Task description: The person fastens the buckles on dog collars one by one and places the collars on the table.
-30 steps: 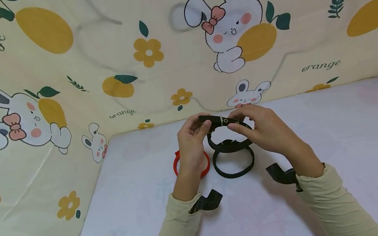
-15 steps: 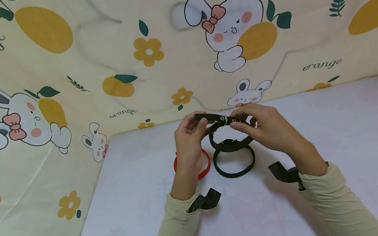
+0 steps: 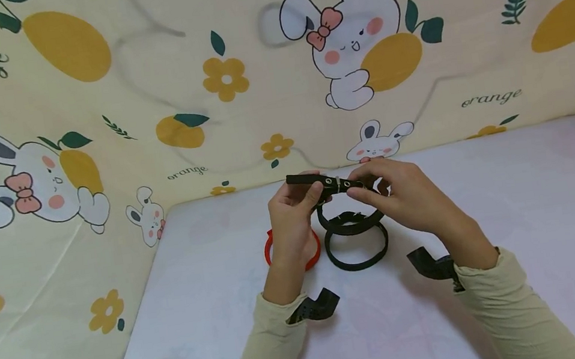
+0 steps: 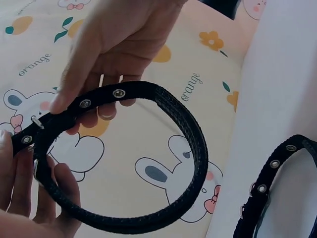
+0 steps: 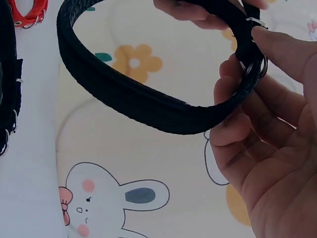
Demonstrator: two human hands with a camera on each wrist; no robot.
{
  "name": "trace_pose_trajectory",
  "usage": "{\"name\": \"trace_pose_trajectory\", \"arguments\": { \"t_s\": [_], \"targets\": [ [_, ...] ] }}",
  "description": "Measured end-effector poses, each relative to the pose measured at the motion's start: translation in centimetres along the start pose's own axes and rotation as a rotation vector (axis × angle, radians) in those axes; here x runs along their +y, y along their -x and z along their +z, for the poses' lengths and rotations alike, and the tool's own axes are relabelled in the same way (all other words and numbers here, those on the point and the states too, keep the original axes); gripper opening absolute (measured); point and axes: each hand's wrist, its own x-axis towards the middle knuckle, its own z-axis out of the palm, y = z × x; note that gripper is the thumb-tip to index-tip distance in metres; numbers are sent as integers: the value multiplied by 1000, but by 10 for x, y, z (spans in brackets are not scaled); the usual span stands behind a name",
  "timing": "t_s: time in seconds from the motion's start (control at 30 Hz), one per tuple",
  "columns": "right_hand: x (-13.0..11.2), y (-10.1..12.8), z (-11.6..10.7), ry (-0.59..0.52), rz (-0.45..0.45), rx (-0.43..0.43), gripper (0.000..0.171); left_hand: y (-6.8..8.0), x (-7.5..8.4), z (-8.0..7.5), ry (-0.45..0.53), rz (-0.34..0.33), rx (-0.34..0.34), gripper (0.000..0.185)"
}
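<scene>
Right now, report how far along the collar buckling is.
Looks done: a black collar lying as a closed loop on the table, with a red collar beside it; whether they are buckled cannot be told. In hand: the left hand pinches the strap end of the held collar, while the right hand grips at its buckle. Left: probably threading the strap through; its tail sticks out loose.

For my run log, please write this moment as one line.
left hand: pinches strap end of black collar | right hand: grips collar at buckle | on the table: second black collar, red collar
</scene>
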Motion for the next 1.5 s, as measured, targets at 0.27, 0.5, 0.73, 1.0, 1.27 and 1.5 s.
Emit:
{"name": "trace_pose_trajectory", "arguments": {
  "t_s": [0.27,0.5,0.73,1.0,1.27,1.5],
  "targets": [
    [0,-4,-1,-2,-9,-4,15,-2,3,-4,89,6,-22,43],
    [2,0,-1,-64,15,79,18,-2,0,-8,-171,112,-120,32],
    [1,-1,1,-82,52,130,19,1,4,-7,-449,193,-129,30],
    [0,1,-1,-93,99,96,20,3,1,-5,-460,303,-153,27],
    [0,2,-5,-80,143,89,23,2,-4,-3,-436,374,-176,28],
    [0,2,-6,-84,200,13,29,4,-2,-4,-470,405,-156,26]
  ]
}}
